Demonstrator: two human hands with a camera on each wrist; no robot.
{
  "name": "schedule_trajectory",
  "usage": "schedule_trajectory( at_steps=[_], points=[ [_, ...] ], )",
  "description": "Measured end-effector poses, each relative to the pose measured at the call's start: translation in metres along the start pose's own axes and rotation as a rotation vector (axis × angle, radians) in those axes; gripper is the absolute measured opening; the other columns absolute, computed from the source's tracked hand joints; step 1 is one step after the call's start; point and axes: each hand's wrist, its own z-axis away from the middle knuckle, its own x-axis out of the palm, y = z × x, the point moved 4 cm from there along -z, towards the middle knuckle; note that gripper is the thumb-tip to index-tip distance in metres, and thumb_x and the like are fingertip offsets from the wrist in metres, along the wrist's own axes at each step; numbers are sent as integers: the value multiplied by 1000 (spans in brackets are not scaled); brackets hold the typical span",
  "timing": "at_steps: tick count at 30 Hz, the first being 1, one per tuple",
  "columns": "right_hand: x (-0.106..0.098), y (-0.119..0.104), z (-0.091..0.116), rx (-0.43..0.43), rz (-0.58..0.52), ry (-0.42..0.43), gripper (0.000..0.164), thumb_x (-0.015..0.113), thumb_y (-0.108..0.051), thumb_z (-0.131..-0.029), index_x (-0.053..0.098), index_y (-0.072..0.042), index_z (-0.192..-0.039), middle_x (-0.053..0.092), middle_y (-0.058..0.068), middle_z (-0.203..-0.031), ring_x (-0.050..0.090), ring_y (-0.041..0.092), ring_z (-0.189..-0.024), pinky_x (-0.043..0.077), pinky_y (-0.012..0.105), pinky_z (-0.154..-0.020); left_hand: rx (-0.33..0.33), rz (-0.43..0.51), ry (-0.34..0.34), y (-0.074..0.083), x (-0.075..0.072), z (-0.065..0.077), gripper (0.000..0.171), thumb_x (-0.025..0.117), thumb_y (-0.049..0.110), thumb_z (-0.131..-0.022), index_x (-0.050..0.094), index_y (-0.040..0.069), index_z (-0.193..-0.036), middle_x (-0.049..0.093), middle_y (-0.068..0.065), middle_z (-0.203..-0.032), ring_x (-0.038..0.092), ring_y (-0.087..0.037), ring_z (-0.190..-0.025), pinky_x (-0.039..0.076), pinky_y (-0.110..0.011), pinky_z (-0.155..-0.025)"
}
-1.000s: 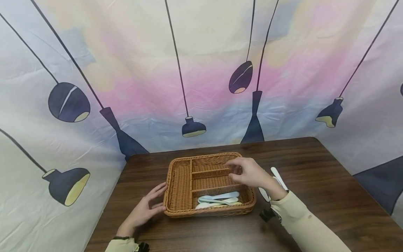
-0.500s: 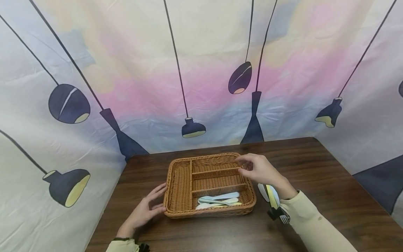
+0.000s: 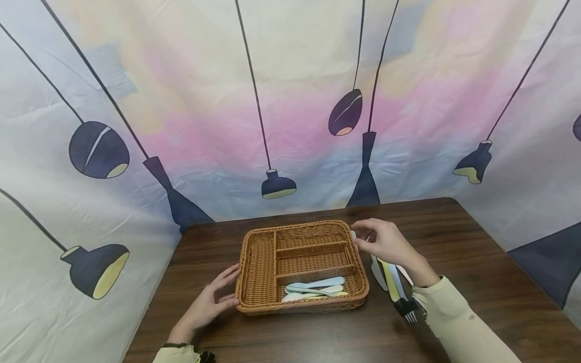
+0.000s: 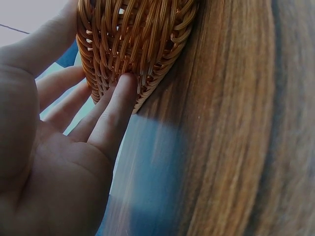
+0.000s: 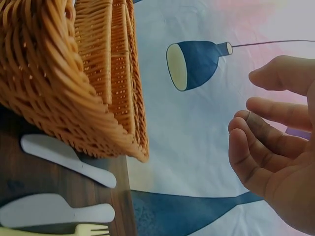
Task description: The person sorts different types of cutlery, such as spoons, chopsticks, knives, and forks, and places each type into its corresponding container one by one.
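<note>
A brown wicker basket (image 3: pixel 257 267) with divided compartments stands on the table. Against its left wall rests my left hand (image 3: pixel 206 304); in the left wrist view the extended fingers (image 4: pixel 120 105) touch the weave. My right hand (image 3: pixel 388 245) hovers just past the right rim, fingers loosely bent, with nothing between them in the right wrist view. Several pale plastic utensils, including a light blue one (image 3: pixel 324 282), lie in the front right compartment. Beside the basket on the right lie a white knife (image 5: pixel 69 160), a second white knife (image 5: pixel 54 211) and a yellow fork (image 5: pixel 91 229).
The dark wood table (image 3: pixel 317 338) has its far edge close to a printed cloth backdrop (image 3: pixel 308 126). More utensils lie partly hidden under my right wrist, among them a fork with pale tines (image 3: pixel 410 316). A whitish tip (image 3: pixel 353 234) shows by my right fingers.
My right hand has moved right, from above the basket's compartments to beyond its right rim, uncovering utensils near the wrist. The left hand and the basket have stayed in place.
</note>
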Motion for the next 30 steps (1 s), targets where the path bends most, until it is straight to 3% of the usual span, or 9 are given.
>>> schedule_trajectory(
  at_steps=[9, 30],
  points=[
    [-9, 12, 4, 67, 7, 11, 33, 70, -16, -89, 67, -13, -122, 68, 7, -106, 64, 12, -83, 53, 30, -67, -11, -3, 4, 0, -1, 0, 67, 67, 4, -91, 35, -1, -150, 16, -20, -161, 28, 9, -137, 49, -19, -96],
    [-21, 38, 24, 143, 70, 70, 33, 71, -15, -88, 67, -8, -119, 68, 5, -95, 63, 13, -77, 49, 26, -59, 14, 6, -9, 1, 0, 0, 67, 66, 2, -91, 35, -4, -149, 15, -23, -160, 31, 6, -137, 49, -20, -96]
  ],
)
